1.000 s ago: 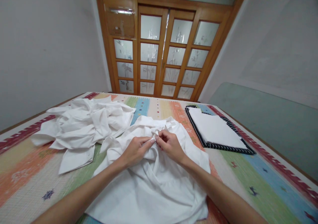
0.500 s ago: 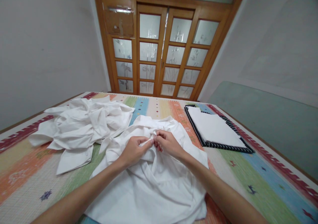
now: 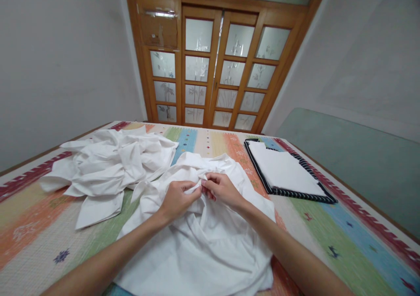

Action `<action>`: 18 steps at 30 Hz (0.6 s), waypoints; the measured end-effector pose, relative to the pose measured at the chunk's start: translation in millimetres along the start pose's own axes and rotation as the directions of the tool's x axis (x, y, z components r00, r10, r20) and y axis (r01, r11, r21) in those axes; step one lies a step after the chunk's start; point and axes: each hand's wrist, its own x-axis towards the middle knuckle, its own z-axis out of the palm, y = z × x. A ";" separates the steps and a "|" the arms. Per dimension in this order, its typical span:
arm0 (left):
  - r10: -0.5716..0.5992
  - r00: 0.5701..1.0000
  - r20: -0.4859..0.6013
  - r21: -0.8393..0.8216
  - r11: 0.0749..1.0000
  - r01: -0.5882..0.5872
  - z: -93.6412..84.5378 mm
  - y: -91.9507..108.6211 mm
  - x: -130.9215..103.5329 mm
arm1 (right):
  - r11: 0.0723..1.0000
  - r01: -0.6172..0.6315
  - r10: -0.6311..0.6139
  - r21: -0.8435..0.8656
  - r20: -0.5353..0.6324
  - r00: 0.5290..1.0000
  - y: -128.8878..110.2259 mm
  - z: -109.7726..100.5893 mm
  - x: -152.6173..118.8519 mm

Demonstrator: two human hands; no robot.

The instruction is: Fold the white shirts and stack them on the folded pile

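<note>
A white shirt [image 3: 197, 248] lies crumpled in front of me, its collar end away from me. Near its upper middle, my left hand [image 3: 180, 199] pinches a fold of the cloth between thumb and fingers. Right beside it, my right hand [image 3: 221, 190] is closed on the same spot, thumb against forefinger, the fingertips of both hands meeting. Whatever small part lies between the fingertips is hidden. A second heap of white garments [image 3: 111, 164] sits to the left, its edge close to the shirt.
At the right lies a black-and-white striped folded cloth [image 3: 297, 195] with a white sheet [image 3: 284, 167] on top. A colourful patterned tablecloth [image 3: 315, 230] covers the surface. Wooden doors with glass panes [image 3: 210, 72] stand beyond the far edge, and a pale green board [image 3: 348, 156] at the right.
Both hands stay at the same place on the shirt. The fingertips have shifted very slightly left; otherwise the scene is the same.
</note>
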 end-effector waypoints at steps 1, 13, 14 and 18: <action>-0.005 1.000 -0.003 0.004 1.000 0.005 0.0 0.2 0.0 | 1.000 0.002 -0.002 -0.009 0.004 1.000 0.0 -0.9 -0.1; -0.036 0.999 -0.029 -0.062 0.997 0.034 2.3 -2.6 2.2 | 0.995 -0.031 0.031 -0.093 -0.008 0.999 1.1 1.5 0.3; -0.031 0.999 -0.027 -0.059 0.998 0.030 2.5 -2.7 2.1 | 0.994 -0.023 0.021 -0.107 -0.026 0.999 2.1 1.8 0.2; -0.017 0.999 -0.037 -0.010 1.000 0.016 3.5 -3.7 0.8 | 0.987 0.021 -0.030 -0.157 -0.054 0.998 3.9 1.6 -0.9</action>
